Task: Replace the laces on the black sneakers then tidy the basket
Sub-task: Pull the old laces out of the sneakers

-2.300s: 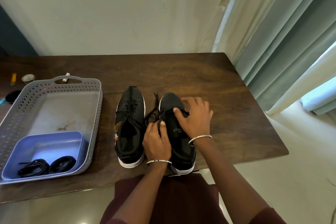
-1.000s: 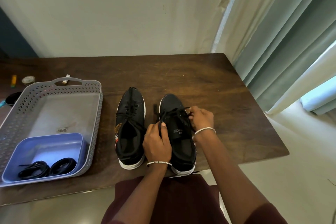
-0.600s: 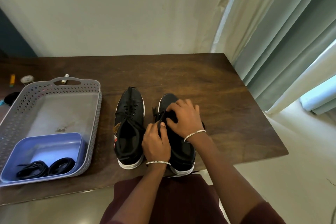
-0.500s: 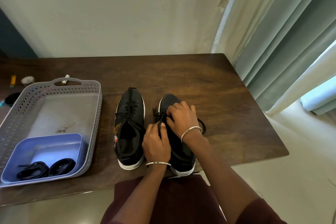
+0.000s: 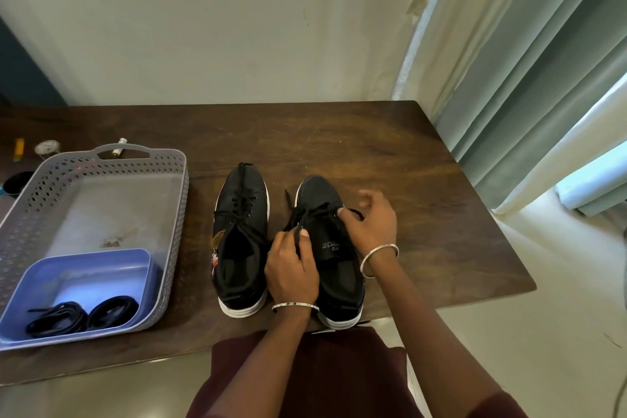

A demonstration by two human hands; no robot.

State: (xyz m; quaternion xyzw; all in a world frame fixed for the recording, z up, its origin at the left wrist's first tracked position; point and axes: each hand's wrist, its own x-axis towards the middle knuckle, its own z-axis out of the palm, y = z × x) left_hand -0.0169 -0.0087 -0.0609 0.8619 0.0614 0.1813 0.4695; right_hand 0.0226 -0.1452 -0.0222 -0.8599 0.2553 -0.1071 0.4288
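Black lace (image 5: 315,212), pinched in the grip of the right hand (image 5: 371,229), now stretches rightward; left hand (image 5: 291,270) still pinches it.

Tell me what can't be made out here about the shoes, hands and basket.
Head view only:
- Eyelets of the right sneaker: mostly covered by the left hand and right hand.
- Right hand's fingers: motion-blurred, so whether they pinch the lace is unclear; the left hand pinches it.
- Spare laces in the blue tray: dark tangle, count unclear.
- Small items behind the basket: too small to name.
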